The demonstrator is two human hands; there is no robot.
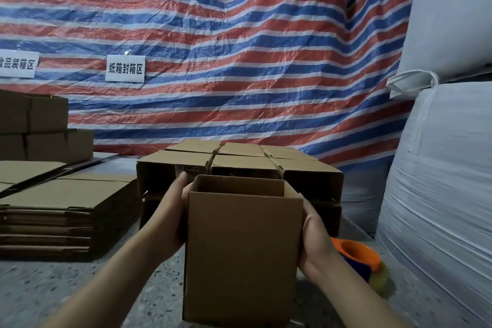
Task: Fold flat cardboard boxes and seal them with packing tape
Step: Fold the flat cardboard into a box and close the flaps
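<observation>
An erected cardboard box [243, 255] is held upright in the centre foreground, its open top turned away from the camera so that the hollow inside is seen. It is pressed between two bare hands. The left hand [177, 210] is laid against the box's left side, its fingers reaching up to the rim and curving round the far corner. The right hand [315, 237] is laid against the right side, palm to the cardboard, fingers mostly straight and hidden behind the wall – how far they wrap cannot be told. Just behind the held box, finished boxes [239, 165] are stacked in close rows on their sides, two layers deep. To the left, a pile of flat cardboard blanks [61, 218] is set on the speckled grey floor [93, 290], and more assembled boxes [40, 128] are stacked at the far left. Low on the right, near the right wrist, an orange and blue tape dispenser [359, 255] is lying on the floor, partly hidden by the arm. Large white woven bulk bags [439, 168] are piled along the right side. The background is filled by a red, white and blue striped tarpaulin [226, 48] – two white signs [125, 68] with Chinese characters are fixed to it.
</observation>
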